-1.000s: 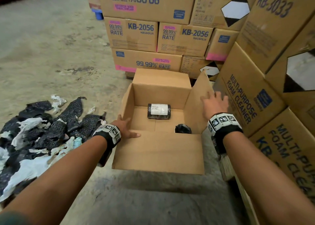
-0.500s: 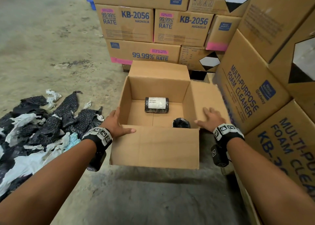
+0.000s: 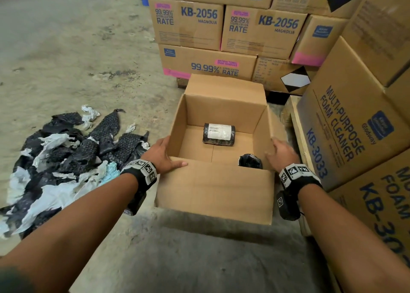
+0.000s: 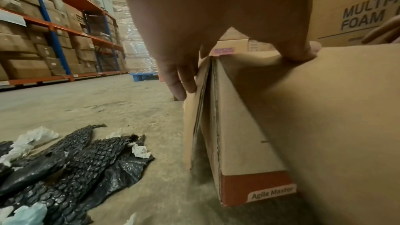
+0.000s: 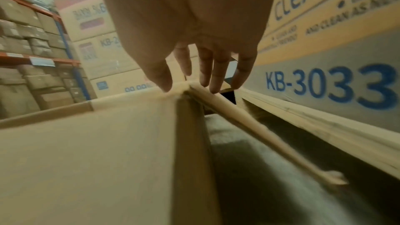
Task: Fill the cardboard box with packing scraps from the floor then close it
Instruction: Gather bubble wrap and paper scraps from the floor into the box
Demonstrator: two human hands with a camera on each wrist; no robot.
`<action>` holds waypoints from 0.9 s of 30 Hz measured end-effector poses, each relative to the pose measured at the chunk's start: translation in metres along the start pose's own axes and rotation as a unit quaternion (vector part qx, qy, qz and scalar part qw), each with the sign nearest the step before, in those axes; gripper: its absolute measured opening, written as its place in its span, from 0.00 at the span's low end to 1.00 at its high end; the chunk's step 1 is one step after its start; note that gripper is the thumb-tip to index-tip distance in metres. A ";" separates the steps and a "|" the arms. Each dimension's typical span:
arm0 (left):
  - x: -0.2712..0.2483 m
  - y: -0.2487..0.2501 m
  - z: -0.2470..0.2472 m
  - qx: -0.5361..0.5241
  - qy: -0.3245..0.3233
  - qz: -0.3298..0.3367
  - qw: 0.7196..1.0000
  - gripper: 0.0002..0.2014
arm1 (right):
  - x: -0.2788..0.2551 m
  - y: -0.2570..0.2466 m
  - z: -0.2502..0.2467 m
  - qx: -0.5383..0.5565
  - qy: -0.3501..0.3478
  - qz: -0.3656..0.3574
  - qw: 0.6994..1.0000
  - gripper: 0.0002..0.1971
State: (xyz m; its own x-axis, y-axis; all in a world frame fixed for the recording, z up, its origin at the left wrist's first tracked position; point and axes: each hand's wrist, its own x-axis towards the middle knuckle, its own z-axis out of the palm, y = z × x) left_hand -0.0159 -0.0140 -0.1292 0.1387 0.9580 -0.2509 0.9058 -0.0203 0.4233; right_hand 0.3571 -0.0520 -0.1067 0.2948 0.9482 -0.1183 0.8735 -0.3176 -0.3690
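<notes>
The open cardboard box [image 3: 215,190] stands on the concrete floor with its flaps spread. Inside lie a black wrapped roll with a white label [image 3: 218,134] and a smaller black bundle [image 3: 250,161]. My left hand [image 3: 165,155] straddles the box's near left corner, thumb on the front flap, straight fingers [image 4: 181,81] down the left flap. Straight fingers [image 5: 214,76] of my right hand [image 3: 280,151] press the right flap [image 3: 274,124] outward and down. A pile of packing scraps [image 3: 66,159], black bubble wrap and white paper, lies on the floor left of the box.
Stacked KB-2056 cartons [image 3: 221,26] rise just behind the box. Foam cleaner cartons [image 3: 343,126] stand close on its right, leaving a narrow gap. Warehouse racking [image 4: 54,32] and a blue pallet [image 4: 142,75] are far off on the left.
The right flap has gone from upright to folded outward and down, and my right hand came down with it. My left hand stayed at the near left corner.
</notes>
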 end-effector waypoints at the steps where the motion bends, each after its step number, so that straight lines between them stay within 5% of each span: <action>1: -0.002 -0.002 -0.007 -0.004 -0.005 0.006 1.000 0.57 | 0.001 -0.008 -0.003 0.012 0.015 -0.017 1.000 0.29; 11: -0.014 -0.052 -0.148 -0.156 0.125 0.083 0.976 0.22 | 0.013 -0.182 0.006 0.229 -0.028 -0.140 0.963 0.17; 18: -0.044 -0.162 -0.194 -0.235 0.173 0.058 0.955 0.13 | 0.006 -0.347 0.070 0.253 -0.109 -0.206 0.939 0.15; 22: -0.063 -0.231 -0.180 -0.287 0.186 -0.009 0.940 0.17 | -0.008 -0.419 0.111 0.231 -0.153 -0.219 0.936 0.14; 27: -0.071 -0.321 -0.136 -0.213 0.155 -0.100 0.960 0.36 | -0.006 -0.468 0.185 0.178 -0.218 -0.267 0.922 0.17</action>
State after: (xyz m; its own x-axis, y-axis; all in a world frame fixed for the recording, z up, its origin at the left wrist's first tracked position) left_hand -0.3709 -0.0361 -0.1287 -0.2058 0.9710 -0.1214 0.6467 0.2280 0.7278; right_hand -0.1248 0.0921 -0.1038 -0.3923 0.9052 -0.1633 0.6432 0.1430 -0.7522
